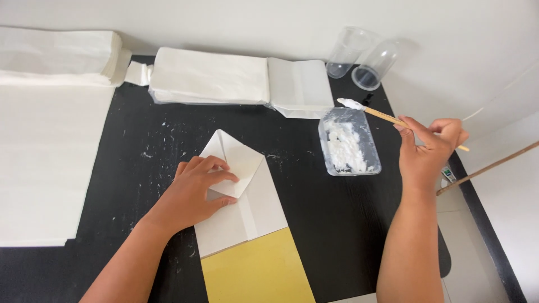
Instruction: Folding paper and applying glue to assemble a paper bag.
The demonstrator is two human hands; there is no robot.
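Note:
My left hand [196,191] presses flat on a folded white paper bag [247,207], fingers on its diamond-shaped folded end. The bag's lower part lies on a yellow sheet [258,272]. My right hand [429,148] grips a thin wooden brush [382,116] whose white, paste-laden tip hovers over the far edge of a clear square tub [349,141] holding white paste.
A black mat [314,219] covers the table. A stack of finished white bags [224,78] lies at the back, and more white paper [50,140] at the left. Two clear plastic cups [362,59] lie tipped at the back right. A wooden stick [488,167] juts in from the right.

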